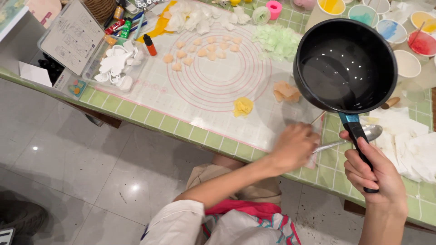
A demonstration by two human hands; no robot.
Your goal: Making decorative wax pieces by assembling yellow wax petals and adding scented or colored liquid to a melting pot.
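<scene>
Black saucepan (345, 66) is gripped by its handle in right hand (374, 174); rigid, front-heavy. Spoon (363, 134) handle is pinched by left hand (295, 147).

We see white printed instruction sheet (72, 36), rectangular, far up-left of left hand (294, 147); small colourful label card (77, 87) below it.

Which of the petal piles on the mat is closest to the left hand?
The yellow pile, alone on the mat's near edge; the left hand is slightly nearer to it than to the orange pile.
</scene>
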